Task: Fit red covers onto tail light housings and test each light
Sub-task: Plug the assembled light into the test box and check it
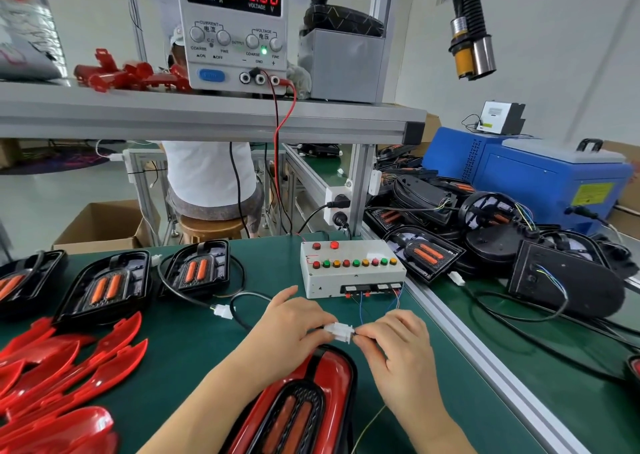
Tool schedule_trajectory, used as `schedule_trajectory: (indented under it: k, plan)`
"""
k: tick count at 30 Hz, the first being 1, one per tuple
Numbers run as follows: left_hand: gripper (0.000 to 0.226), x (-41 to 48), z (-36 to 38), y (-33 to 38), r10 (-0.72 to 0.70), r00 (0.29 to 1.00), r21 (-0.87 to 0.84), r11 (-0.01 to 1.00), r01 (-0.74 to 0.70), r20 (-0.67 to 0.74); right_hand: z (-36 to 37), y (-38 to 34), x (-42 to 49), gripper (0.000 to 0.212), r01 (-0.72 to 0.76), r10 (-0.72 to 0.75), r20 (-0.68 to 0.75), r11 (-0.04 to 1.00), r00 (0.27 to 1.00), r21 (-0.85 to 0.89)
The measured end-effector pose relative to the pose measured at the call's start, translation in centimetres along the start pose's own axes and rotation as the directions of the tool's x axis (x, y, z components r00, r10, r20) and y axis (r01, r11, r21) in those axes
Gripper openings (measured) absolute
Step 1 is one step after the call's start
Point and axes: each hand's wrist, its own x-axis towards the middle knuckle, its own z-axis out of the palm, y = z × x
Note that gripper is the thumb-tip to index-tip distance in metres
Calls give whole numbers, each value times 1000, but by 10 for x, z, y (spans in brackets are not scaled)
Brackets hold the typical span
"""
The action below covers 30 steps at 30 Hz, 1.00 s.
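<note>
In front of the test box [349,270], the left hand [287,329] and right hand [398,344] each pinched an end of the white connector [340,332], both ends hidden by the grip. Farther out from the box lay the red-covered tail light [304,405], partly under the forearms, cut off below.

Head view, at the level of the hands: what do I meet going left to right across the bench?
Loose red covers → left hand → white connector, pinched from both sides → right hand → aluminium rail at the mat's edge.
</note>
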Motion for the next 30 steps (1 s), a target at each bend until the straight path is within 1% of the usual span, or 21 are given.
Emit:
schedule_trajectory:
  k: [2, 5, 7, 8, 10, 11, 12, 13, 14, 15, 16, 17, 18, 19, 20, 21, 22, 23, 26, 28, 30]
  plan:
    - [24, -1, 1, -1, 5, 1000, 14, 1000, -5, 14, 0, -1, 0, 18, -6, 6, 25, 1000, 1000, 11]
    - [23, -3, 5, -3, -1, 1000, -18, 1000, 2, 8, 0, -1, 0, 8, -10, 10, 68, 1000, 998, 7]
    - [23, -4, 6, -5, -6, 1000, -39, 999, 6, -5, 1, -2, 2, 6, -24, 24, 118, 1000, 993, 0]
    - [25, -3, 6, -6, 2, 1000, -37, 999, -3, -17, 1, -3, 3, 6, -49, 48, 147, 999, 988, -1]
    - [33, -2, 3, -8, 6, 998, -30, 1000, -8, -61, 1, -2, 5, 10, -144, 144, 202, 989, 969, -16]
    - [37, -2, -2, -9, -40, 994, -44, 998, 36, -102, 1, 1, 6, 10, -206, 210, 210, 978, 955, -38]
    - [35, -5, -8, -11, -135, 980, -74, 989, 126, -145, 0, 4, 8, 9, -272, 280, 216, 960, 935, -65]
    - [30, -9, -16, -14, -266, 952, -106, 962, 252, -151, -1, 8, 8, 9, -332, 348, 247, 937, 904, -104]
    - [30, -15, -25, -18, -421, 904, -126, 904, 410, -77, 0, 12, 8, 16, -369, 400, 311, 916, 862, -157]
    - [40, -22, -33, -21, -565, 822, -126, 813, 569, 68, 1, 16, 6, 23, -380, 431, 390, 902, 814, -206]
    - [49, -30, -38, -22, -656, 708, -110, 708, 697, 262, 1, 19, 5, 28, -381, 453, 475, 892, 755, -244]
    - [55, -38, -40, -20, -673, 594, -87, 627, 774, 441, 1, 20, 5, 33, -379, 461, 550, 887, 696, -265]
    - [56, -44, -38, -19, -649, 530, -76, 592, 803, 547, 1, 19, 4, 35, -372, 460, 608, 887, 647, -275]
    - [54, -50, -35, -18, -618, 521, -97, 586, 805, 588, 1, 17, 4, 37, -342, 447, 645, 894, 620, -290]
    - [48, -55, -30, -18, -588, 549, -160, 582, 797, 594, 1, 15, 3, 38, -284, 425, 669, 905, 610, -315]
    - [43, -58, -25, -17, -565, 584, -230, 575, 785, 583, 0, 13, 2, 39, -214, 399, 683, 915, 612, -343]
    - [41, -61, -21, -16, -562, 605, -283, 558, 781, 564, 0, 10, 0, 39, -153, 377, 691, 918, 616, -365]
    - [41, -63, -19, -15, -569, 610, -326, 526, 785, 551, 0, 9, -1, 39, -106, 361, 700, 919, 617, -380]
    - [43, -70, -19, -13, -599, 603, -476, 380, 793, 527, -4, 5, -1, 40, -58, 352, 726, 916, 590, -397]
    - [40, -77, -21, -12, -623, 612, -594, 277, 755, 487, -8, 3, 4, 41, -72, 359, 749, 919, 557, -387]
    - [50, -83, -23, -9, -660, 598, -708, 140, 692, 454, -13, 3, 11, 44, -128, 374, 778, 924, 506, -360]
